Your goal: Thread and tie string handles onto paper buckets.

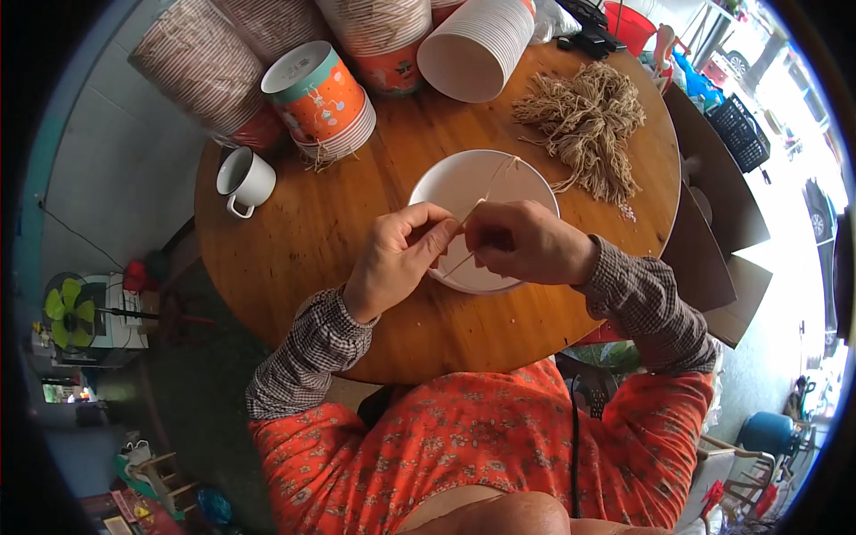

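Note:
A white paper bucket (486, 169) stands on the round wooden table in front of me, its open mouth facing up. A thin tan string (501, 174) runs from the bucket's far rim to my fingers, and another stretch crosses the mouth near the close rim. Over the bucket's near left side, my left hand (401, 254) pinches the string between thumb and forefinger. My right hand (526, 239) is curled closed on the string, right beside the left fingertips. The exact spot where the fingers meet the string is partly hidden.
A tangled pile of tan strings (593, 129) lies at the far right of the table (339, 241). Orange patterned buckets (325, 102) and tall wrapped stacks (201, 71) stand at the back left. A white mug (248, 181) sits near the left edge. Cardboard boxes (704, 241) flank the right side.

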`<act>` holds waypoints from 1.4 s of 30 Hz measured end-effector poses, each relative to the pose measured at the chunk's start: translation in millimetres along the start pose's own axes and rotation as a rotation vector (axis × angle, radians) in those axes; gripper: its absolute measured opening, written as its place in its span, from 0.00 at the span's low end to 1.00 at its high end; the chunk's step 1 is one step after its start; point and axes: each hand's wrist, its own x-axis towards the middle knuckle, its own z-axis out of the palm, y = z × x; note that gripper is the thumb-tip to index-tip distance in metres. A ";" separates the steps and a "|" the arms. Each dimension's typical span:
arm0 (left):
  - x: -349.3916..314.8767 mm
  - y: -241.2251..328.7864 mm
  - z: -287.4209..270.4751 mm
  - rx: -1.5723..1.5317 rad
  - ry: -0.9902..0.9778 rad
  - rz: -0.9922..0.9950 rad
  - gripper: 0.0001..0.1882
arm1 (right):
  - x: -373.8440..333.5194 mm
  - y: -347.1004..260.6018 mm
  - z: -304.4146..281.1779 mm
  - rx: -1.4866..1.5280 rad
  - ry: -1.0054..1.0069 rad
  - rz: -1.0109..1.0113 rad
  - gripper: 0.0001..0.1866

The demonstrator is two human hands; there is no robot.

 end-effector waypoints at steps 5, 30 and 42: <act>0.3 4.2 -0.4 0.144 -0.039 0.015 0.09 | -10.0 -14.9 -3.8 -0.161 0.231 -0.162 0.06; 1.1 1.2 6.6 -0.353 0.033 -0.113 0.08 | -18.6 2.0 10.4 -0.168 0.483 -0.211 0.06; 1.9 0.6 7.9 -0.249 0.027 -0.028 0.06 | -9.7 -1.5 5.4 0.158 0.296 -0.073 0.10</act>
